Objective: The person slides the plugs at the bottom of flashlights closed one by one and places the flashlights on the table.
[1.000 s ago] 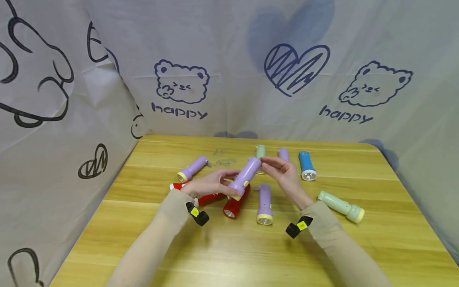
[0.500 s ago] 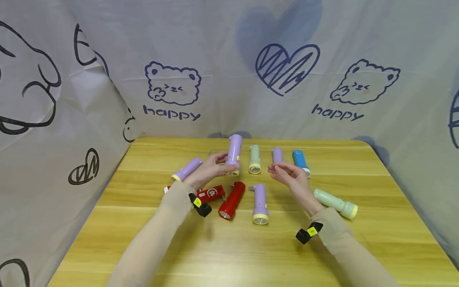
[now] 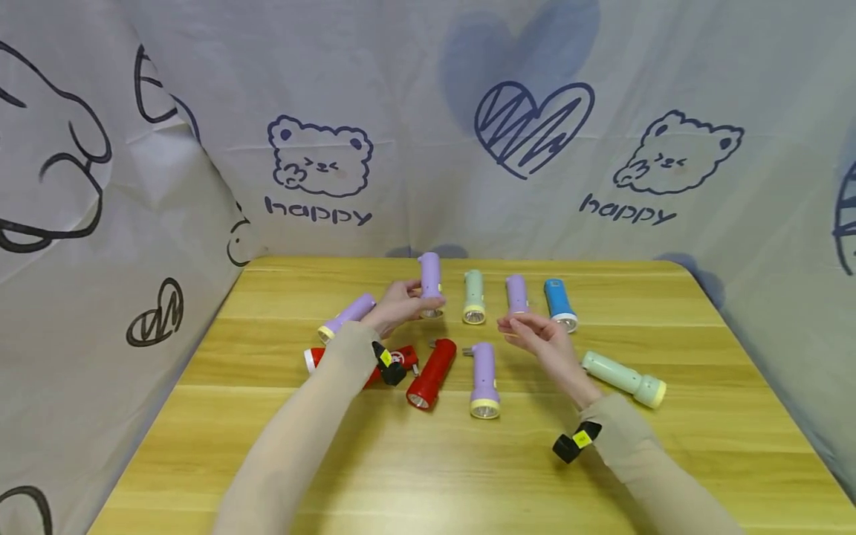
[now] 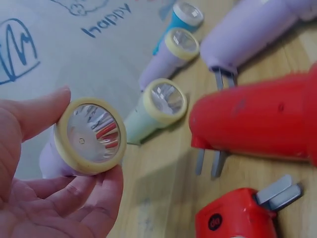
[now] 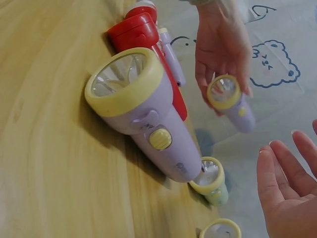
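My left hand (image 3: 399,306) grips a purple flashlight (image 3: 431,276) by its yellow-rimmed head, thumb on one side and fingers curled on the other. The left wrist view shows the lens of this purple flashlight (image 4: 91,134) facing the camera. It is near the back of the table, left of a standing-in-line pale green flashlight (image 3: 474,297); whether its tail touches the wood I cannot tell. My right hand (image 3: 543,343) hovers with nothing in it, fingers loosely extended, just in front of another purple flashlight (image 3: 517,291). In the right wrist view, the right hand's (image 5: 292,183) fingers are apart from everything.
On the wooden table (image 3: 428,475) lie a blue flashlight (image 3: 559,301), a second pale green one (image 3: 623,379), a purple one (image 3: 484,379) in front, and a red one (image 3: 432,375). Under my left wrist lies a partly hidden red-and-white flashlight (image 3: 403,357), beside a purple one (image 3: 348,316).
My left hand has carried the purple flashlight back and left, turning it more upright in view. The right hand has come away from its tail end and now holds nothing.
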`<state>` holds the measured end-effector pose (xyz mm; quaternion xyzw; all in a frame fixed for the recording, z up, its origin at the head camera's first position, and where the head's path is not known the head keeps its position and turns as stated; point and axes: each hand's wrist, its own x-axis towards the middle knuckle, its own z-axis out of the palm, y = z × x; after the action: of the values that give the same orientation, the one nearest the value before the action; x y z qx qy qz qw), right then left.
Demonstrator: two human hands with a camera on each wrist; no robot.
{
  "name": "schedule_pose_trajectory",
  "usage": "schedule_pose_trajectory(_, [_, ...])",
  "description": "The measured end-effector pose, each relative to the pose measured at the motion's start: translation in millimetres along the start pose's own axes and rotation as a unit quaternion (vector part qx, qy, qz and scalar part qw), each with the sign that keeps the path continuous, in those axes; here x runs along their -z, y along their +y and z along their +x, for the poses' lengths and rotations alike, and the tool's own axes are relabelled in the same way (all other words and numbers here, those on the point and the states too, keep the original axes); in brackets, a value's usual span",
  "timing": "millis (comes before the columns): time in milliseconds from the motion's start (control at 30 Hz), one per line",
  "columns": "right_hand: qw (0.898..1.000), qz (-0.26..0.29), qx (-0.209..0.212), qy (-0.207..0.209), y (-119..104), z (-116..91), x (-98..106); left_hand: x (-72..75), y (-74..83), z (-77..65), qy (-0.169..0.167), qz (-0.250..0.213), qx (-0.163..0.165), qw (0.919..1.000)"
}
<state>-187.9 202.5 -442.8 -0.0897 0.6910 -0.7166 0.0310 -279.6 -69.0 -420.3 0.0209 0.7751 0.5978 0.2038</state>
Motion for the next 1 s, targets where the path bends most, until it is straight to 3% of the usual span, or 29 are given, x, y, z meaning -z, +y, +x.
schedule_pose_trajectory(367, [0.999, -0.042, -0.001, -0.01, 5.4, -2.6, -0.4, -0.7, -8.7, 21.0, 0.012, 0.068, 0.034, 0.9971])
schedule_pose_trajectory(600, [0.998, -0.061, 0.01, -0.021, 9.1, -4.0, -1.3, -0.6, -12.1, 26.9, 0.006, 0.158, 0.055, 0.9858])
schedule_pose_trajectory(1000, [0.988, -0.143, 0.038, -0.046, 9.6, -6.9, -12.7, -2.6, -16.1, 39.8, 0.001, 0.19, 0.082, 0.9784])
